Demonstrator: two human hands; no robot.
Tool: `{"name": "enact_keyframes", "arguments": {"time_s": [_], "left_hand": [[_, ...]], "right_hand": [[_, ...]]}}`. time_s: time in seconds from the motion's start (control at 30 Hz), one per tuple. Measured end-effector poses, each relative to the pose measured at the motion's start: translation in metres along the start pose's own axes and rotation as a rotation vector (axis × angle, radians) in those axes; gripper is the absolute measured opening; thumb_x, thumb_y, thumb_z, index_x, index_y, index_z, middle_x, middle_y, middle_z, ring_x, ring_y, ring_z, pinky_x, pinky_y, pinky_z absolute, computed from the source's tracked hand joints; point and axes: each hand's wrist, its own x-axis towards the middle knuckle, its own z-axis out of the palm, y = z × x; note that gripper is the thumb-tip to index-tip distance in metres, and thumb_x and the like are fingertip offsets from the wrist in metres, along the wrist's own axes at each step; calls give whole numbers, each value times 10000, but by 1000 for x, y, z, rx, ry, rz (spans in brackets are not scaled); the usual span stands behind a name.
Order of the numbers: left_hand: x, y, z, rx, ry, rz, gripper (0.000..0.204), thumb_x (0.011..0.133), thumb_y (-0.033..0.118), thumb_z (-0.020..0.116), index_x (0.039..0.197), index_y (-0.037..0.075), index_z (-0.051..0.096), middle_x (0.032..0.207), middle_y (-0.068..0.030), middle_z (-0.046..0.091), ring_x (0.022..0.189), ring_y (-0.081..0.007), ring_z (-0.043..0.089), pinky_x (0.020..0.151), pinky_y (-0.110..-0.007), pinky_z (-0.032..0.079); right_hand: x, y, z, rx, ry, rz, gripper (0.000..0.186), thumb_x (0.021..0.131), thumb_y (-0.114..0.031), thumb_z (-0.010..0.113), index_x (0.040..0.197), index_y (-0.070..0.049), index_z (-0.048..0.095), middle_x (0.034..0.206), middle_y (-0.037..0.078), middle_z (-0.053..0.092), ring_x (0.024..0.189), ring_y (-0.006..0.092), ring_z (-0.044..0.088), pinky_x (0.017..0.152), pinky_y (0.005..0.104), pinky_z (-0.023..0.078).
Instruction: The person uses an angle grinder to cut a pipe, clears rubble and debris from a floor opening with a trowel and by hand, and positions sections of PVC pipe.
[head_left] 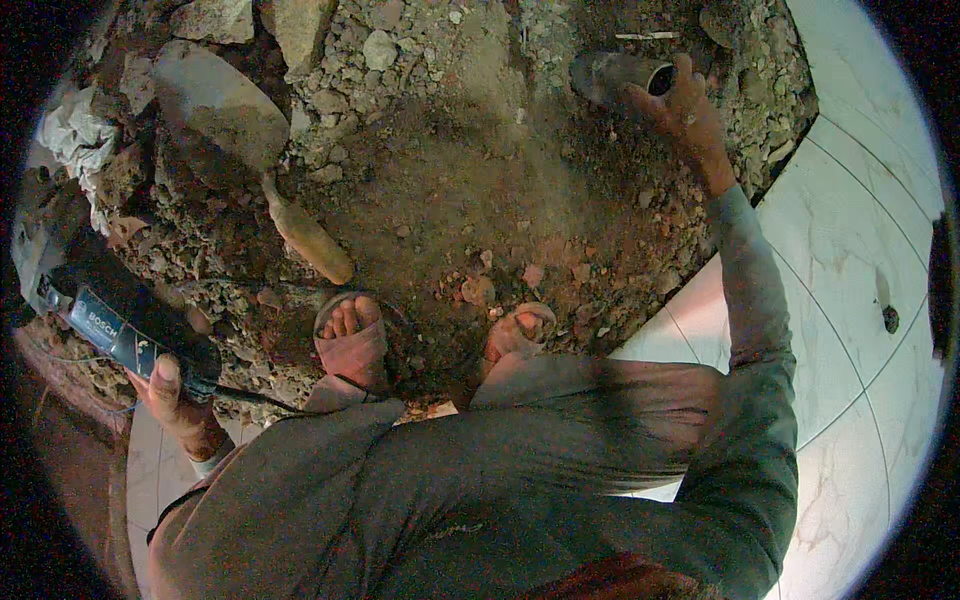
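At the left, my left hand is closed around the rear of a blue corded angle grinder. The grinder's head points away to the left and is hard to make out in the shadow. Far to the right, my right hand grips the open end of a grey pipe, which lies in the dirt. Its round dark mouth shows between my thumb and fingers.
A trowel with a wooden handle lies on rubble at the left. Beside it is a crumpled white bag. My sandalled feet stand on the dug soil. White tiles border the soil on the right. The black cord runs toward my legs.
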Motion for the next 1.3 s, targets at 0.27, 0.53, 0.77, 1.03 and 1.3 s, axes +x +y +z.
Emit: {"name": "enact_keyframes", "arguments": {"time_s": [0.27,0.53,0.77,1.03,1.3], "left_hand": [[-1,9,5,74,-23,-10,876,765,312,846,1430,-32,392,1216,-191,629,1007,-298,681,862,-400,584],[-11,10,-10,131,14,-31,823,769,283,824,1407,-30,409,1206,-196,634,978,-302,692,844,-408,588],[-12,4,0,95,35,-4,781,789,263,792,1405,-31,413,1203,-195,632,977,-311,695,899,-437,581],[-23,0,-7,77,-16,44,764,790,239,792,1392,-52,423,1188,-195,633,964,-313,695,869,-420,583],[-24,5,21,60,-76,10,787,721,315,839,1325,-48,488,1110,-160,669,849,-244,698,713,-335,580]], "right_hand": [[8,18,-16,5,-126,-142,849,796,-636,719,1306,-31,411,1070,323,571,953,501,604,796,570,490],[-17,-31,-14,22,-24,132,871,789,-705,680,1270,-41,383,1076,318,550,939,528,613,773,584,505],[-11,-41,-31,50,-50,137,826,795,-697,680,1200,-36,396,1096,302,558,920,515,621,726,560,524],[-17,-47,-25,-59,20,129,883,799,-679,688,1316,-20,409,1133,283,568,944,500,639,720,543,553],[-18,-27,-15,28,47,38,871,842,-650,665,1418,-63,377,1151,284,567,935,489,643,774,536,543]]}}
